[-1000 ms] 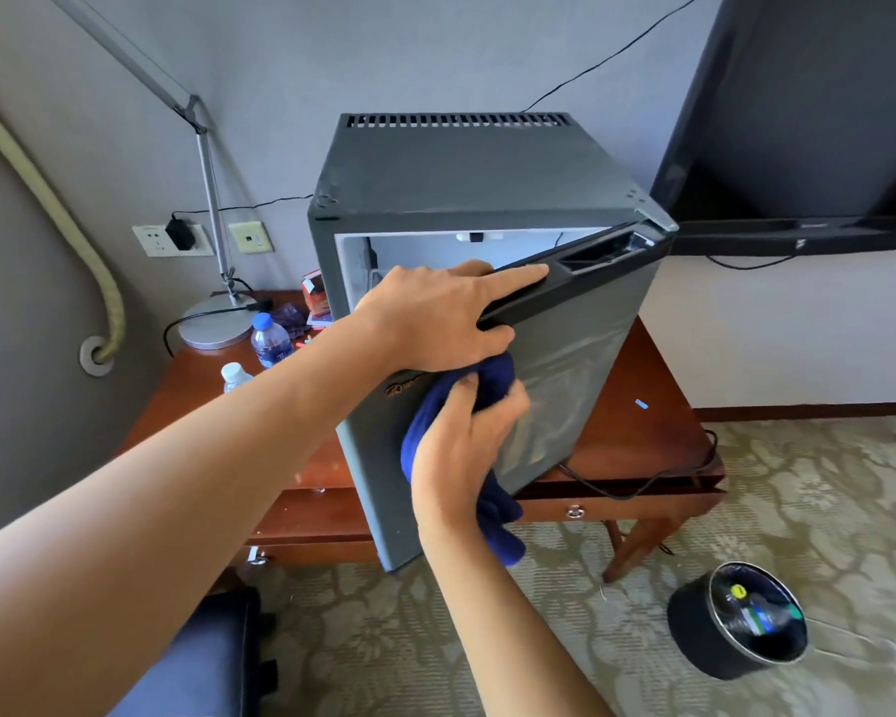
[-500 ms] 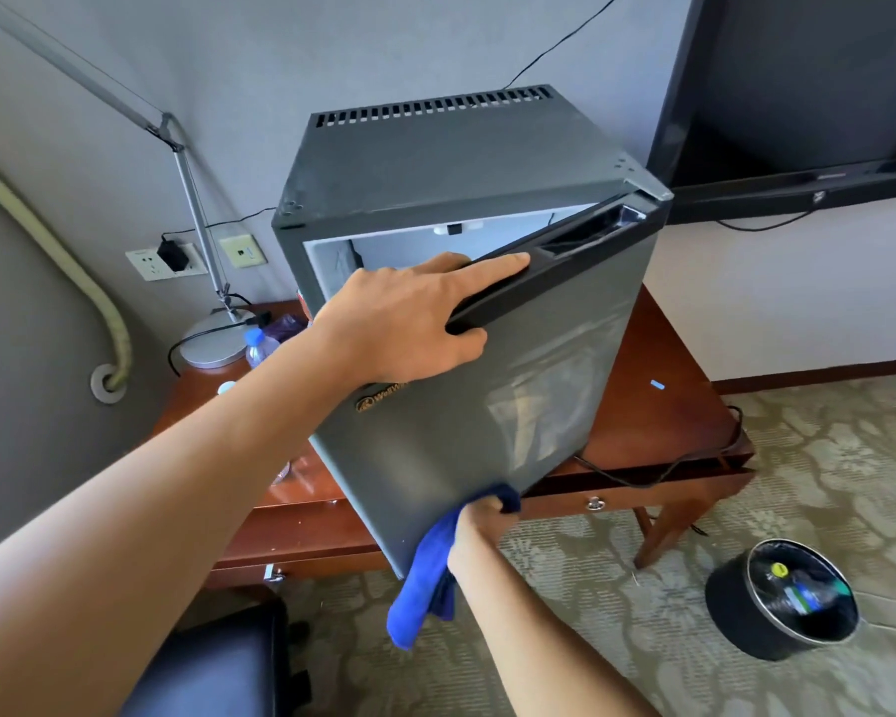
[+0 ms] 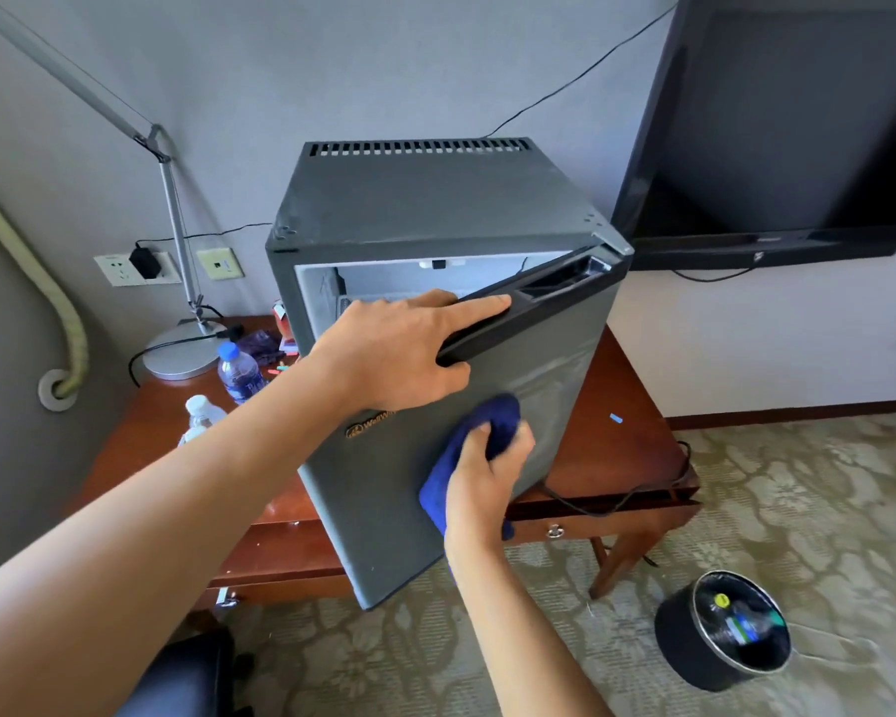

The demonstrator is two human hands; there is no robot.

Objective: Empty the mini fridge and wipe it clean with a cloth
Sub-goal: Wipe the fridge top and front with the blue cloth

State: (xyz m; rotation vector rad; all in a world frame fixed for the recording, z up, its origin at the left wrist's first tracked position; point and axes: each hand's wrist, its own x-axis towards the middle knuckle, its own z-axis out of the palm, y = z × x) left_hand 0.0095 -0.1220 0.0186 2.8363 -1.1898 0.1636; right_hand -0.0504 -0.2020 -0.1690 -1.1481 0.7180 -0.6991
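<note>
A grey mini fridge [image 3: 435, 204] stands on a wooden desk [image 3: 627, 447], its door [image 3: 384, 509] swung partly open toward me. My left hand [image 3: 399, 349] grips the door's black top edge, thumb on the front face, index finger stretched along the handle strip. My right hand [image 3: 487, 473] holds a bunched blue cloth [image 3: 479, 432] pressed against the outside of the door, near its middle. Only a strip of the white interior [image 3: 394, 282] shows above the door; what is inside is hidden.
Two water bottles [image 3: 236, 372] and a desk lamp base [image 3: 182, 349] stand on the desk left of the fridge. A black bin [image 3: 725, 633] with rubbish sits on the carpet at lower right. A wall TV [image 3: 787, 121] hangs right of the fridge. A dark stool [image 3: 177, 680] is below.
My right hand carried the cloth down to the door's bottom edge, then back up to mid-door. My left hand kept its grip on the door's top edge.
</note>
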